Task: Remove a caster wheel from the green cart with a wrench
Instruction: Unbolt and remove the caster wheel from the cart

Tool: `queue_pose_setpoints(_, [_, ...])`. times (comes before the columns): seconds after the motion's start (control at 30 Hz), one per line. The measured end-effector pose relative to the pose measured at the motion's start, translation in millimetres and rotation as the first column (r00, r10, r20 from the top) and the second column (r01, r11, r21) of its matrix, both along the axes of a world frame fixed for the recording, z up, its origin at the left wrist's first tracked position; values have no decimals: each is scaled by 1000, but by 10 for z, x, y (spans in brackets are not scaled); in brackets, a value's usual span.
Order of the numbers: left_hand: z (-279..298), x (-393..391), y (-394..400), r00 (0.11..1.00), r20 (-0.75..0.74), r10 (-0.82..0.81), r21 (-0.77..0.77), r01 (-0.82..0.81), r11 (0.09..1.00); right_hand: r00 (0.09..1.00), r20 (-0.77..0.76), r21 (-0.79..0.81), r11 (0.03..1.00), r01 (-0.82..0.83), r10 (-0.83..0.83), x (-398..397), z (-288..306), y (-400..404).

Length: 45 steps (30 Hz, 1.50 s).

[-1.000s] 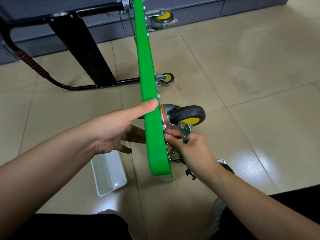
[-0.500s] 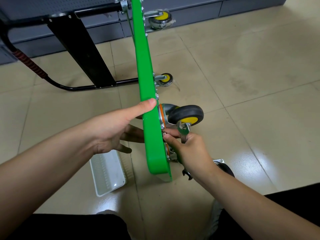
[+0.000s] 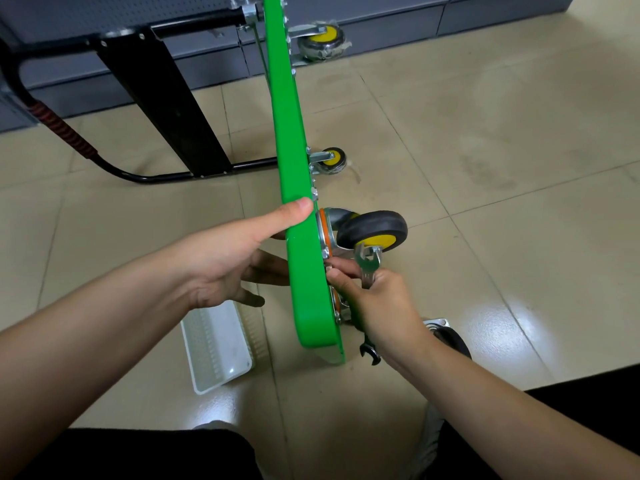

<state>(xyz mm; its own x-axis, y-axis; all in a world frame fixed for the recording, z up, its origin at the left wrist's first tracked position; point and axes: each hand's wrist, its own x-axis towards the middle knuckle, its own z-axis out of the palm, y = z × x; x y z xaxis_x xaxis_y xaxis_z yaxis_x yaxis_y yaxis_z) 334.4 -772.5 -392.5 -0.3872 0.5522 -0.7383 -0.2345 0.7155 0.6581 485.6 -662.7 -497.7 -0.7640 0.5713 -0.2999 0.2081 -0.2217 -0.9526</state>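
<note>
Head view: the green cart [image 3: 294, 216] stands on edge, left hand [image 3: 221, 258] clamped over its rim, right hand [image 3: 377, 303] closed around the wrench [image 3: 367, 268] beside the caster wheel [image 3: 372, 231], a rigid, probably weighty part best gripped at its metal fork.

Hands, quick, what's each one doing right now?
Left hand: closed on the green cart, thumb over its top edge.
Right hand: holding the wrench, fingertips at a bolt by the caster wheel.

No legible text or labels
</note>
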Motion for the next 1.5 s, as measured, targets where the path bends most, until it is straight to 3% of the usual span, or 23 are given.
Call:
queue_pose_setpoints(0.1, [4, 9, 13, 1000, 3, 4, -2, -4, 1000, 1000, 16, 18, 1000, 25, -25, -12, 0, 6])
queue_pose_setpoints(0.3, [9, 1, 21, 1000, 2, -3, -11, 3, 1000, 989, 93, -108, 987, 121, -111, -64, 1, -73])
queue_pose_setpoints(0.4, [17, 2, 15, 1000, 3, 4, -11, -4, 1000, 995, 50, -125, 988, 95, -90, -34, -5, -75])
queue_pose_setpoints(0.6, [8, -7, 15, 1000, 11, -5, -5, 5, 1000, 1000, -1, 61, 998, 25, -25, 7, 16, -27])
queue_pose_setpoints(0.83, [7, -39, 41, 1000, 22, -13, 7, 13, 1000, 986, 108, -86, 987, 137, -128, -105, 54, -84])
queue_pose_setpoints(1.17, [-2, -41, 36, 999, 37, -24, 7, 24, 1000, 998, 43, 88, 996, 33, -37, -12, 5, 1])
queue_pose_setpoints(1.37, [14, -48, 46, 999, 28, -39, -3, 39, 999, 989, 127, -42, 996, 76, -70, -83, 18, -27])
queue_pose_setpoints(1.5, [20, -39, 36, 999, 30, -28, 1, 28, 1000, 999, 28, -60, 998, 37, -36, -23, 25, -8])
